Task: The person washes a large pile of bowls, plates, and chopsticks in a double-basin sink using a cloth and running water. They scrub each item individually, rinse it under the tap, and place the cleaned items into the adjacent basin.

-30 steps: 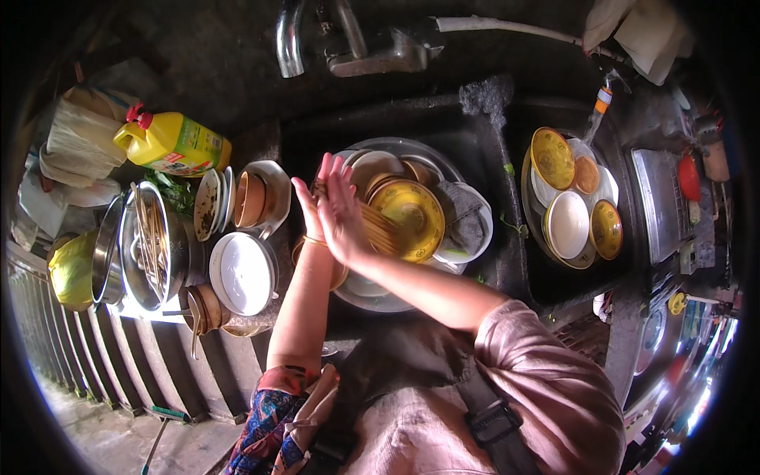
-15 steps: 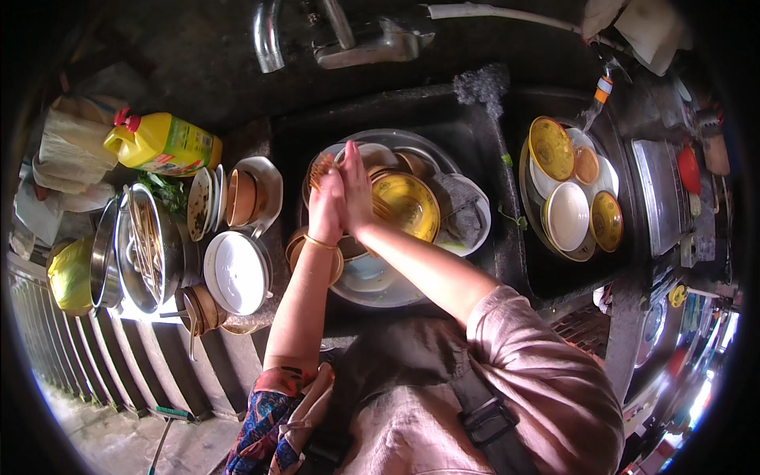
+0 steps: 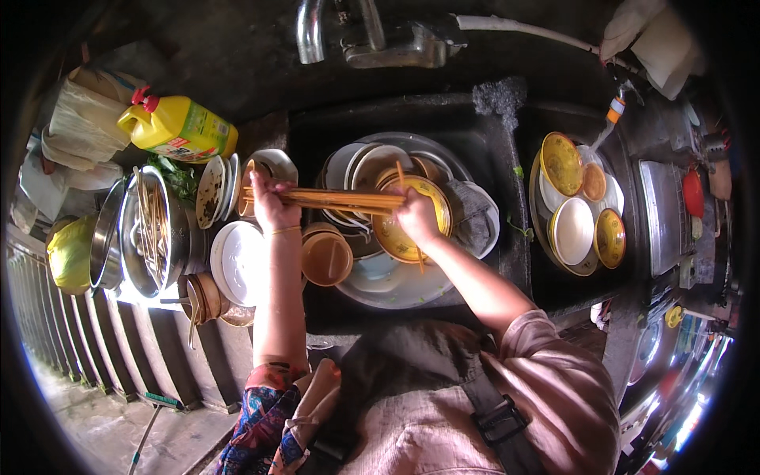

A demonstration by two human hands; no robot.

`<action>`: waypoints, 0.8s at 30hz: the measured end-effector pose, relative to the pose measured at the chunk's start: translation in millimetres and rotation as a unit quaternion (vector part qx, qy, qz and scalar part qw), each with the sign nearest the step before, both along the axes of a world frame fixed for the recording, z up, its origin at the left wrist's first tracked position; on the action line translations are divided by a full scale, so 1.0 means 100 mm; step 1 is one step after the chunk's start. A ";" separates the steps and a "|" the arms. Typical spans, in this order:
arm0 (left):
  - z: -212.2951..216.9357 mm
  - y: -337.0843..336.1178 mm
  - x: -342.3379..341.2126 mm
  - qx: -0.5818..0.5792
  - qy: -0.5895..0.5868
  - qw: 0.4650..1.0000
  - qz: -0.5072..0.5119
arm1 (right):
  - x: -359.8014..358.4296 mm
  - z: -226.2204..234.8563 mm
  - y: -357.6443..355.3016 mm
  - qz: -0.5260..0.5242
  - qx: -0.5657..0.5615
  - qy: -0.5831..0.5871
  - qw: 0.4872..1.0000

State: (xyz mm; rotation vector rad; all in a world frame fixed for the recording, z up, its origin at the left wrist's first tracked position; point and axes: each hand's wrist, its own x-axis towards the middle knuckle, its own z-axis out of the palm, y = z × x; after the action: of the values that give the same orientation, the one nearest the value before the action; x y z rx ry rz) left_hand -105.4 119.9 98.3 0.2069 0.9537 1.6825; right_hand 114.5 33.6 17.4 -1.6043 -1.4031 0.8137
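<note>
A bundle of wooden chopsticks (image 3: 340,200) stretches level between my two hands over the left sink. My left hand (image 3: 275,207) is closed round one end, and my right hand (image 3: 415,215) grips the other. One chopstick (image 3: 400,176) points crosswise at the right hand. Beneath it, a yellow patterned bowl (image 3: 393,239) rests among stacked bowls in a large metal basin (image 3: 453,155). A dark grey cloth (image 3: 467,215) lies over a white dish on the right side of the basin. Near my left forearm is an orange-brown bowl (image 3: 327,260).
A yellow jug (image 3: 180,127) with a red cap stands at the far left. Below it are a metal pot (image 3: 127,273) holding chopsticks, stacked plates and a white bowl (image 3: 237,263). The right sink holds yellow bowls (image 3: 560,162). A tap (image 3: 310,36) hangs at the back.
My palms were pressed together round the chopsticks; now the hands are apart, left hand further left and right hand further right. The bundle has turned level between them.
</note>
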 end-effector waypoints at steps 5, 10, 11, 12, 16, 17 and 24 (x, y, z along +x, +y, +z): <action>-0.01 -0.06 -0.01 -0.025 0.053 0.998 0.039 | 0.27 0.45 0.29 -0.071 0.181 0.056 0.979; -0.05 -0.20 0.53 0.023 0.148 0.987 -0.051 | -0.16 0.83 0.39 0.123 0.123 -0.051 0.983; -0.04 -0.23 0.71 0.038 0.140 0.987 -0.063 | -0.27 0.63 0.46 0.134 0.272 -0.053 0.951; -0.07 -0.28 0.86 0.069 0.138 0.986 -0.058 | -0.32 0.56 0.48 0.202 0.263 -0.024 0.943; -0.43 -0.59 1.04 0.201 0.266 0.931 -0.150 | -0.25 0.09 0.18 0.185 0.042 0.050 0.981; -0.64 -0.66 0.99 0.213 0.323 0.903 -0.187 | -0.23 0.10 0.11 0.186 0.010 0.072 0.980; -0.63 -0.42 0.50 -0.019 0.034 0.999 -0.015 | -0.01 0.15 -0.09 0.154 0.084 -0.102 0.979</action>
State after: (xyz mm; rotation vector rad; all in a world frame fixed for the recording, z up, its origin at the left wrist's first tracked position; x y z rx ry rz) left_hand -55.3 77.5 35.5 0.2528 1.0269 1.6374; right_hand 113.5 24.9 32.3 -1.3903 -1.8482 0.6972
